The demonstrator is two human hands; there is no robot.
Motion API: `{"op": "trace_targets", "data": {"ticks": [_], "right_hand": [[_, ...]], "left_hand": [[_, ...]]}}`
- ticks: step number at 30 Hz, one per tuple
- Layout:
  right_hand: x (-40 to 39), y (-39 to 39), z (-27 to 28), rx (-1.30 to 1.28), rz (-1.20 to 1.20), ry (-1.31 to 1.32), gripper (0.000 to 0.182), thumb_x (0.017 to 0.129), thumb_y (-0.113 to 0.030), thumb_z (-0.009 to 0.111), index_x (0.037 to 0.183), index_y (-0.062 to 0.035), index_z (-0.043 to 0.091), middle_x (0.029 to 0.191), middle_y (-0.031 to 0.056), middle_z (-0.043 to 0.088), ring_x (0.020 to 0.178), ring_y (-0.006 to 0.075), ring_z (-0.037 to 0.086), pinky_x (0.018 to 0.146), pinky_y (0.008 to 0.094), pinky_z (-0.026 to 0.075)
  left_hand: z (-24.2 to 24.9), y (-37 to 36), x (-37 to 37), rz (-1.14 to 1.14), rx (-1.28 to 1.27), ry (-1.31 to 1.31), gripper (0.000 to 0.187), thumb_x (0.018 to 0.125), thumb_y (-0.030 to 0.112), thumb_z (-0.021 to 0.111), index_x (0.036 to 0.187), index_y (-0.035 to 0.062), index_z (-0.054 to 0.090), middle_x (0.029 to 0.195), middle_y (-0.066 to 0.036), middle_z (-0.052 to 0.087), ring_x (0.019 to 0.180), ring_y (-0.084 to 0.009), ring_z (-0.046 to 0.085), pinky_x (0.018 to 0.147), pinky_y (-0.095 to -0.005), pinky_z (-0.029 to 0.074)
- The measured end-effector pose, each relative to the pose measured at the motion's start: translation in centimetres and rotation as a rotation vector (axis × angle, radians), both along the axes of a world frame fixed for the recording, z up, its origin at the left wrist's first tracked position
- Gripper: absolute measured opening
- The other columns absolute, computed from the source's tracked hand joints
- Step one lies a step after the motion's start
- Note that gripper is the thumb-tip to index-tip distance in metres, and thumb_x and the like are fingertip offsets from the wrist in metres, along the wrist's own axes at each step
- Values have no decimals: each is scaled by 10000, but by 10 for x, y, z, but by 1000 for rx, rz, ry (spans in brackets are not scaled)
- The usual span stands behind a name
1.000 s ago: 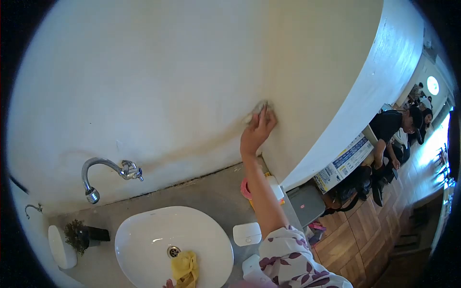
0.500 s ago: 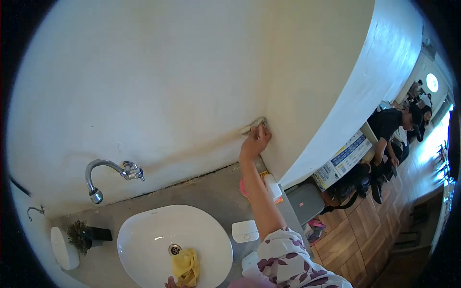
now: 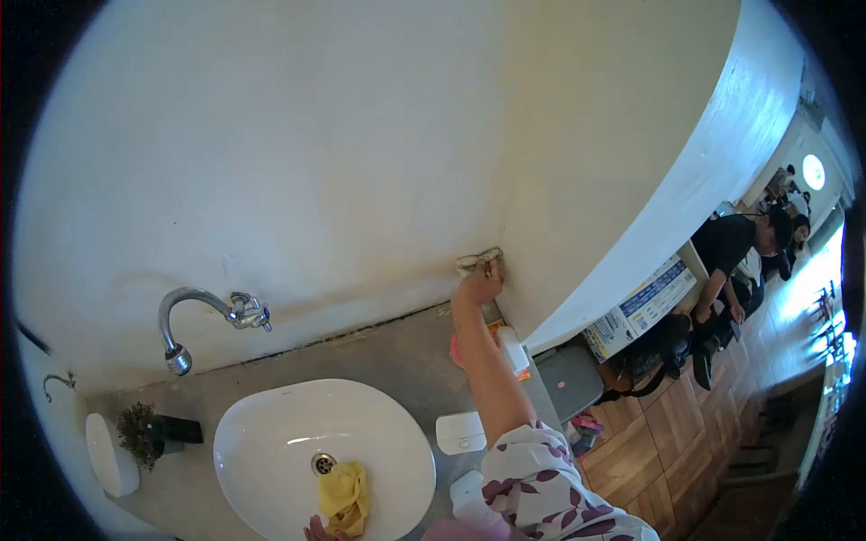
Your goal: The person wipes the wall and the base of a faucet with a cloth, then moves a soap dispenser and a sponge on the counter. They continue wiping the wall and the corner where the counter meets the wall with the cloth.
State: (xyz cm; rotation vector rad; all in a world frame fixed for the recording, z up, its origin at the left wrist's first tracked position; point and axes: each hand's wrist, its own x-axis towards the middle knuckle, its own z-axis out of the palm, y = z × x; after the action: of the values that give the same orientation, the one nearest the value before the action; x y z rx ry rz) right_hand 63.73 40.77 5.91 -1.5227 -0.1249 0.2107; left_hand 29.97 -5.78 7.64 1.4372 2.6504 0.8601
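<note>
Behind and right of the basin (image 3: 271, 451), a whitish pad (image 3: 467, 264) is being held against the wall (image 3: 316, 135) by the bunched right hand (image 3: 482, 285). Within the basin, a yellow cloth (image 3: 345, 496) is being touched by the left hand (image 3: 323, 530), whose grip cannot be told. Right of it, a pink item (image 3: 456, 352) is being partly blocked by the forearm (image 3: 492, 383); left, a potted plant (image 3: 139, 435) is being supported.
</note>
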Motion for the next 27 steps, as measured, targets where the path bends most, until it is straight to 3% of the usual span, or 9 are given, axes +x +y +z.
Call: {"op": "trace_targets", "data": {"ticks": [11, 13, 14, 16, 18, 19, 23, 25, 27], "right_hand": [[14, 0, -42, 7, 11, 209, 300, 810, 10, 573, 1106, 48, 603, 1093, 157, 629, 947, 249, 610, 832, 331, 476], [18, 6, -53, -1, -15, 202, 294, 805, 17, 564, 1095, 48, 601, 1072, 151, 634, 931, 241, 608, 826, 328, 474], [20, 10, -55, 1, -40, 190, 288, 801, 23, 556, 1084, 48, 598, 1052, 145, 640, 915, 233, 607, 820, 324, 471], [10, -13, 22, 99, 81, 333, 254, 792, 32, 564, 1044, 44, 592, 1019, 127, 627, 891, 222, 590, 801, 322, 466], [6, -12, 62, 205, 202, 475, 222, 783, 40, 571, 1005, 40, 586, 986, 109, 614, 868, 211, 574, 782, 320, 460], [5, -4, 68, 251, 183, 315, 201, 778, 14, 585, 975, 46, 564, 966, 114, 595, 866, 237, 564, 794, 343, 454], [2, -15, 114, 257, 152, -340, 182, 770, -32, 621, 919, 32, 539, 889, 118, 544, 874, 279, 525, 792, 374, 433], [10, -20, 83, 211, 156, -479, 183, 754, -11, 639, 906, 14, 540, 898, 95, 534, 832, 238, 519, 744, 348, 435], [13, -16, 43, 156, 159, -617, 194, 739, 9, 656, 894, -4, 542, 907, 71, 525, 790, 198, 514, 697, 321, 436]], "left_hand": [[-18, -7, -6, 0, 8, 65, 544, 961, 482, 317, 1269, 58, 463, 1269, -91, 504, 1233, -284, 366, 1040, -455, 223], [-27, -13, -6, 98, 464, -691, 592, 946, 517, 336, 1307, 56, 422, 1331, -103, 461, 1252, -293, 358, 1061, -471, 233], [-19, -11, -7, 103, 462, -692, 592, 946, 517, 336, 1307, 56, 422, 1331, -103, 461, 1252, -293, 358, 1061, -471, 233], [4, -6, -7, -42, -156, 84, 669, 928, 552, 352, 1358, 39, 333, 1423, -125, 361, 1291, -293, 330, 1089, -489, 247], [-6, -7, -3, -8, 115, -290, 685, 928, 551, 353, 1374, 35, 293, 1444, -129, 327, 1302, -300, 316, 1092, -498, 250], [-11, -8, 0, 24, 386, -656, 703, 928, 550, 355, 1389, 30, 253, 1464, -133, 292, 1312, -307, 303, 1095, -507, 253], [-13, -12, -4, 9, 296, -649, 692, 940, 536, 333, 1397, 28, 221, 1466, -128, 286, 1311, -305, 303, 1099, -498, 246], [-69, -33, -34, 44, 336, -565, 643, 952, 511, 326, 1364, 18, 312, 1414, -136, 374, 1286, -316, 330, 1067, -490, 282], [-12, -1, -10, -40, 188, -227, 601, 959, 485, 328, 1329, 13, 369, 1364, -140, 428, 1260, -316, 357, 1041, -481, 303]]}}
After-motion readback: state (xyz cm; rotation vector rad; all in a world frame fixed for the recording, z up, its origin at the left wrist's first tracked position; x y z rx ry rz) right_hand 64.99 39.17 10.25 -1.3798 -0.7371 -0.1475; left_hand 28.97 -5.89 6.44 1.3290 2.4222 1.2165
